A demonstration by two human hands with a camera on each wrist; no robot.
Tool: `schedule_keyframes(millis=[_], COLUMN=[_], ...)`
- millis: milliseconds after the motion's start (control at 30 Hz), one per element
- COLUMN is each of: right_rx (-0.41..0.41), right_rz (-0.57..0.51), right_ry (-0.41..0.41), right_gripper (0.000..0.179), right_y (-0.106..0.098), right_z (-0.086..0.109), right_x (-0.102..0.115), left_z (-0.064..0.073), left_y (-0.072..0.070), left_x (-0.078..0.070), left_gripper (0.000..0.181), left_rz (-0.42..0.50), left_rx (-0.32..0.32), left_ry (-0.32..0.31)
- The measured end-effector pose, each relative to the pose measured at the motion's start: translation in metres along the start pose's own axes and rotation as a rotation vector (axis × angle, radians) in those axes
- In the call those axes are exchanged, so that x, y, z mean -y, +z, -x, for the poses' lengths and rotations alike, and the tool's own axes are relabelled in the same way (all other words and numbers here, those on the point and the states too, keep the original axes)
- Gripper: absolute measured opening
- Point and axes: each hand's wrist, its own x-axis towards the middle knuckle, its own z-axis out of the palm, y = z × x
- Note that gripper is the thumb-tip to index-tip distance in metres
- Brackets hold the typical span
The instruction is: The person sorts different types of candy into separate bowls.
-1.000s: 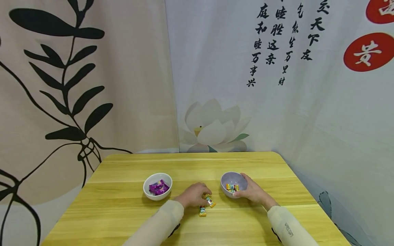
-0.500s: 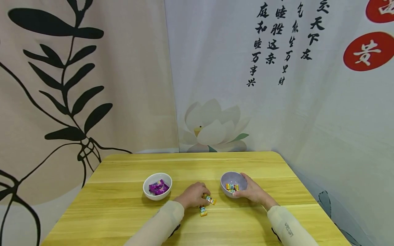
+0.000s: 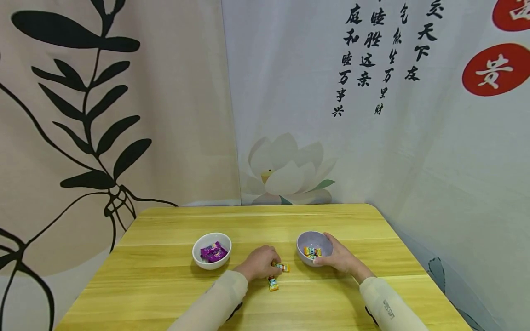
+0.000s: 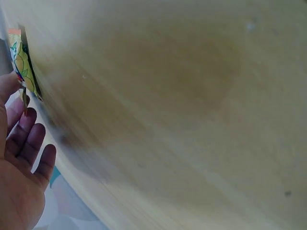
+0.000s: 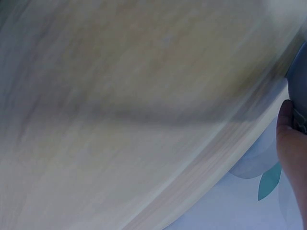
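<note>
My left hand (image 3: 260, 263) pinches a small yellow wrapped candy (image 3: 283, 267) between thumb and fingertips, low over the table. Just below those fingers lies a second yellow wrapped candy (image 3: 273, 283). The left wrist view has the left hand (image 4: 24, 177) at its left edge, with a yellow candy wrapper (image 4: 21, 62) close by the thumb. With fingers and thumb round its right side, my right hand (image 3: 341, 257) grips a greyish-purple bowl (image 3: 304, 240), which has yellow wrapped candies (image 3: 312, 252) inside. In the right wrist view only part of this bowl (image 5: 298, 81) appears.
A white bowl (image 3: 198, 255) with purple wrapped candies (image 3: 213, 252) stands to the left of my left hand. Both bowls are on a wooden table (image 3: 157, 285). Behind its far edge hangs a printed cloth (image 3: 186, 115).
The candy in my left fingers has turned from slanting to nearly level. The loose candy below shifted slightly to the right. My right hand and the bowl stay put.
</note>
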Motion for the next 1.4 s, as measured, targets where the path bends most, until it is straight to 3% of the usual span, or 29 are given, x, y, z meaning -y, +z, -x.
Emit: schedule_keyframes(millis=[500,700,1000,1400], right_rx=[0.008,0.015,0.011,0.003], right_rz=[-0.004,-0.015,-0.006,-0.004], right_ry=[0.003,0.0,0.009,0.002], right_gripper=[0.11,0.11,0.111,0.112], right_y=[-0.001,-0.001,-0.001,0.0], right_z=[0.002,0.001,0.0,-0.002], right_x=[0.001,0.001,-0.001,-0.002], left_z=[-0.003,-0.007,-0.017,-0.04], left_y=[-0.01,-0.02,-0.036,-0.05], left_x=[0.006,0.006,0.003,-0.008], left_gripper=[0.021,0.024,0.024,0.025], left_rz=[0.087,0.086,0.111,0.128], left_rx=[-0.085,-0.136,-0.154,-0.13], left_ry=[-0.075,-0.065,-0.082,-0.109])
